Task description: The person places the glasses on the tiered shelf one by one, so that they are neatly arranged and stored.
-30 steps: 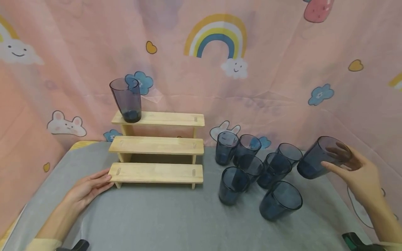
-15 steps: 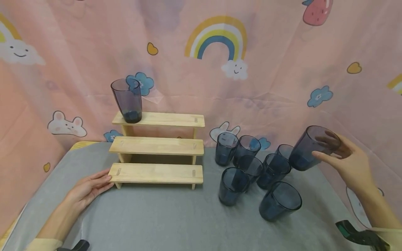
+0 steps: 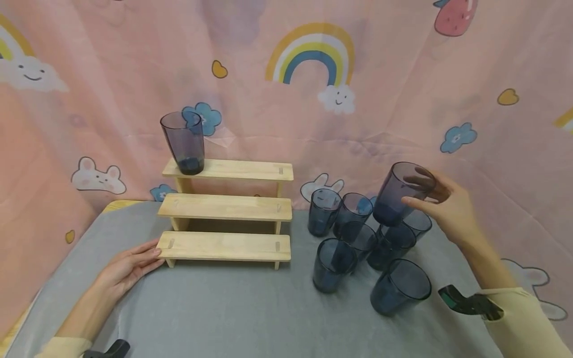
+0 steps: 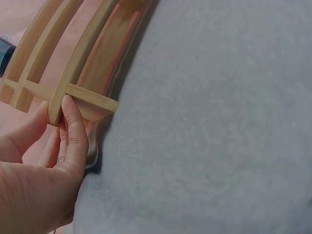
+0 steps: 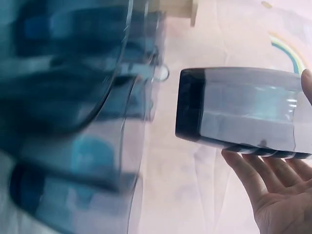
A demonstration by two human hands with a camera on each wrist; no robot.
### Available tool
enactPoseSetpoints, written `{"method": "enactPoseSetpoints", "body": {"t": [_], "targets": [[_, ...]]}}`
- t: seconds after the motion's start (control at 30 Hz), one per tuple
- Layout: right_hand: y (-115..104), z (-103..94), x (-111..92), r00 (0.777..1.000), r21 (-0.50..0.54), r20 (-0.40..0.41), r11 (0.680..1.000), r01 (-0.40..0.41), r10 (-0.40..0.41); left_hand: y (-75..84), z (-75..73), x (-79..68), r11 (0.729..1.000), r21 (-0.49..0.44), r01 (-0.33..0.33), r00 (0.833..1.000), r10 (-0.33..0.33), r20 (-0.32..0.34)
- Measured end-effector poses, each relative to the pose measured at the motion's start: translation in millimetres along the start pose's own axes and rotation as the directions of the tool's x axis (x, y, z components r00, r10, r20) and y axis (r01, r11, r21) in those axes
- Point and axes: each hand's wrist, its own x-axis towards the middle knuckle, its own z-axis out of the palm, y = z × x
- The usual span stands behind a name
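A three-step wooden shelf (image 3: 224, 247) stands on the table, and a dark blue-grey glass (image 3: 184, 144) is upright on the left end of its top step. With thumb and fingertips, my left hand (image 3: 127, 268) pinches the left end of the lowest step; the left wrist view shows the board's end (image 4: 57, 105) between them. My right hand (image 3: 452, 209) grips another glass (image 3: 398, 196) of the same kind around its upper part. That glass tilts, its base towards the lower left, above the group of glasses on the right. In the right wrist view its base (image 5: 190, 105) points left.
Several matching glasses stand upright, close together, right of the shelf, among them a front-left glass (image 3: 331, 266) and a front-right glass (image 3: 400, 288). Grey cloth (image 3: 215, 313) covers the table. A pink patterned curtain (image 3: 250, 124) hangs close behind everything.
My right hand has carried its glass leftwards and up, from the far right to above the back glasses. My left hand and the shelf stay in place.
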Motion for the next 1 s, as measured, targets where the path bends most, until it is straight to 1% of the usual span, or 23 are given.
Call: {"method": "enactPoseSetpoints", "body": {"t": [0.17,0.27,0.4,0.6,0.73,0.87,0.93,1.0], "targets": [[-12,27.4,19,0.998,0.1,0.031,0.994,0.044,-0.047,0.3,-7.1,-4.4,1.0,0.023,-0.003,1.0,0.002,0.011],[-21,42.5,28,0.998,0.133,0.047,0.99,0.043,-0.049,1.6,-9.7,-7.3,1.0,0.014,-0.005,1.0,0.005,0.021],[-31,57.6,38,0.997,0.162,0.063,0.986,0.039,-0.05,2.9,-7.1,-8.4,1.0,0.001,-0.012,1.0,0.012,0.023],[-38,79.5,50,0.991,0.273,0.061,0.957,0.1,-0.121,1.9,-4.0,-9.1,0.999,-0.029,-0.013,0.999,0.014,0.03],[-43,89.4,54,0.989,0.3,0.067,0.948,0.103,-0.129,-2.1,0.2,-5.9,0.999,-0.029,-0.013,0.999,0.014,0.034],[-51,101.8,61,0.984,0.336,0.085,0.935,0.117,-0.154,-3.4,1.8,-1.5,1.0,-0.015,-0.011,1.0,0.012,0.027],[-56,110.0,64,0.982,0.342,0.091,0.931,0.125,-0.166,-2.7,1.5,-0.7,1.0,-0.01,-0.01,1.0,0.011,0.02],[-61,118.5,67,0.98,0.332,0.099,0.935,0.129,-0.17,-2.1,0.9,-0.3,1.0,-0.005,-0.009,1.0,0.009,0.017]]}}
